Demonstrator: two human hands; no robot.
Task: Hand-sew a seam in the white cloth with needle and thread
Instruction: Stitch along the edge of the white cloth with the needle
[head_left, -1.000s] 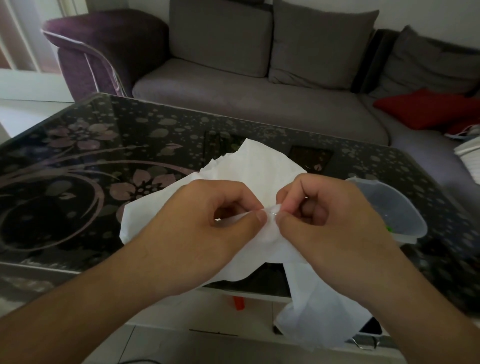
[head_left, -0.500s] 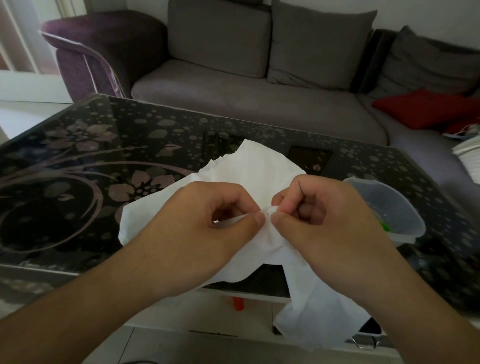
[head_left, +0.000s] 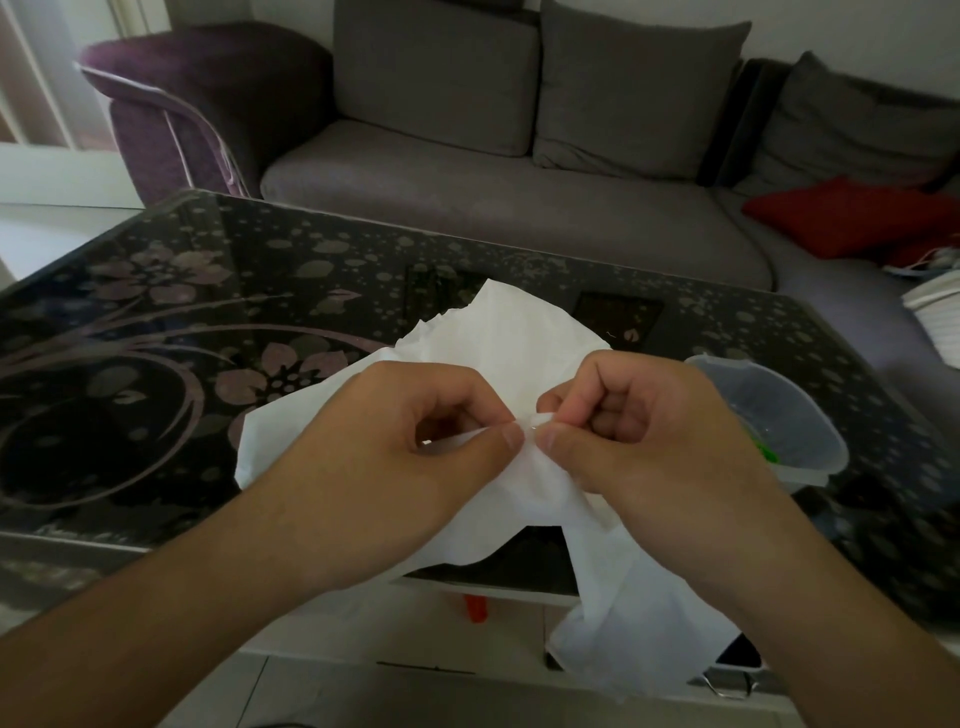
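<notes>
The white cloth (head_left: 519, 338) lies crumpled on the dark flowered glass table (head_left: 156, 322), one end hanging over the near edge. My left hand (head_left: 410, 447) pinches a fold of the cloth between thumb and forefinger. My right hand (head_left: 639, 431) pinches the same fold from the right, thumb tip almost touching the left thumb. A tiny glint of the needle (head_left: 531, 427) shows between the two thumbs; which hand holds it I cannot tell. The thread is too fine to see.
A clear plastic container (head_left: 779, 415) with something green inside stands on the table to the right of my right hand. A grey sofa (head_left: 493, 197) with a red cushion (head_left: 852, 218) runs behind the table. An orange object (head_left: 475, 608) sits under the table.
Both hands have stayed pinched together on the fold, shifting only slightly; the grip looks the same.
</notes>
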